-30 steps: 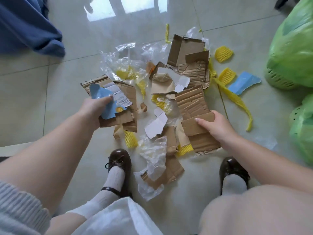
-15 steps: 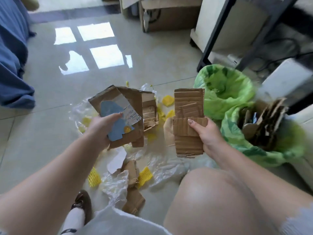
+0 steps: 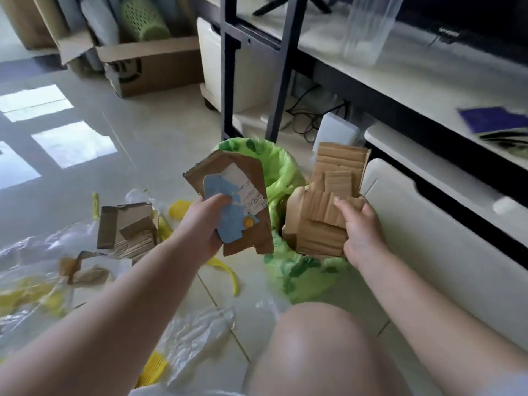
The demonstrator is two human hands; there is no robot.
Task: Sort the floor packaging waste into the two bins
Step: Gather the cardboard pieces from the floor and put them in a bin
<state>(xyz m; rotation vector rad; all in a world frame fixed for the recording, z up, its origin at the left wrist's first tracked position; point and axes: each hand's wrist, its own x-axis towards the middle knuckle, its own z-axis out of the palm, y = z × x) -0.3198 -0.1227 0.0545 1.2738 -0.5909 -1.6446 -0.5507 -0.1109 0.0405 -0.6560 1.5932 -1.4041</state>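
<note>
- Brown cardboard [image 3: 248, 178] w/ blue card [image 3: 228, 221] is gripped by left hand [image 3: 200, 227].
- Corrugated cardboard [image 3: 323, 221] is held by right hand [image 3: 361, 232], over near bin [image 3: 300, 275].
- Far bin [image 3: 274, 164] is seen behind.
- Glossy tile floor [image 3: 160, 144] is strewn w/ plastic film [image 3: 194, 332]; white desk [image 3: 414, 75] at right.

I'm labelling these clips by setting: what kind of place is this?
Most likely a room in a home, perhaps a living room: glossy tiled floor, a low white shelf unit with cables beneath it, and an open cardboard box stored against the wall.
</note>
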